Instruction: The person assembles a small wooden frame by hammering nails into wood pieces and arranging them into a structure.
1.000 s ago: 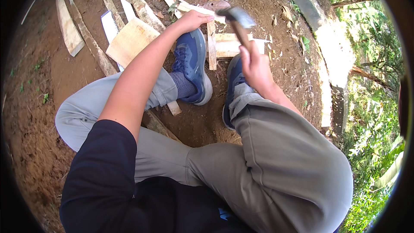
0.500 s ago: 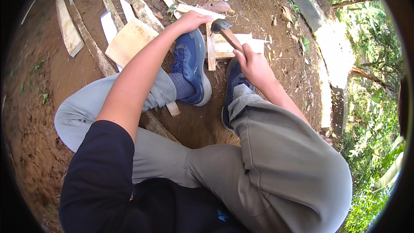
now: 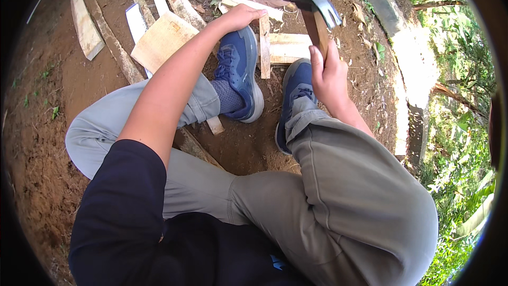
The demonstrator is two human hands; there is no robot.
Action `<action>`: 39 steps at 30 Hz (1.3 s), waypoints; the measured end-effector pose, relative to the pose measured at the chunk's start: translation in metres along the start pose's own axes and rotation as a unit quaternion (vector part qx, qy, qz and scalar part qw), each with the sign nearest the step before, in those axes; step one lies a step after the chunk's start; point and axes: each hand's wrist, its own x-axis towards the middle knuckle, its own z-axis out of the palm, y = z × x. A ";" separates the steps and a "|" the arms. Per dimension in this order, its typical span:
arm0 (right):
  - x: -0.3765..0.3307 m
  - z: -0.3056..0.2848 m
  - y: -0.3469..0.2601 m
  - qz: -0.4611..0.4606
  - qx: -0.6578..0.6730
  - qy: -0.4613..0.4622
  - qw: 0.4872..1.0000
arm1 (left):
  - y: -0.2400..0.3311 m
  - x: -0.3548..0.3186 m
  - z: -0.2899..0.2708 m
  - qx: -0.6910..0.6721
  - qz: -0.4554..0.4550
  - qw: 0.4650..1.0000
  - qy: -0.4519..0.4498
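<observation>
My right hand (image 3: 332,77) is closed round the wooden handle of a claw hammer (image 3: 321,30). The hammer's metal head is raised, its claw toward the right. Beyond my left shoe, my left hand (image 3: 239,18) is closed at the far end of a narrow wooden strip (image 3: 265,53), thumb stretched along it. The undersides of its fingers are hidden, so anything small in them cannot be made out. That strip lies across a pale wooden board (image 3: 291,47) on the ground between the hand and the hammer. Another pale wood piece (image 3: 272,13) lies just past my left hand.
A broad wooden board (image 3: 164,41) lies left of my left shoe (image 3: 238,69). Long planks (image 3: 83,26) and bark-edged strips (image 3: 108,32) spread over the dirt at the far left. My right shoe (image 3: 296,87) stands near the pale board. A concrete edge (image 3: 381,5) and plants border the right.
The hammer has swung up and to the right, away from the wooden strip, with my right hand. My left hand remains at the strip's far end.
</observation>
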 end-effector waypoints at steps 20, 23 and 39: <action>-0.018 -0.028 0.010 0.293 0.384 -0.186 0.856 | -0.043 0.012 0.001 0.045 0.040 0.997 0.039; -0.037 -0.048 0.019 0.332 0.208 -0.202 0.897 | -0.022 0.013 0.004 -0.008 0.063 0.998 0.019; -0.019 0.005 0.029 0.055 -0.180 -0.210 0.959 | -0.031 0.013 0.011 0.026 0.080 0.995 0.053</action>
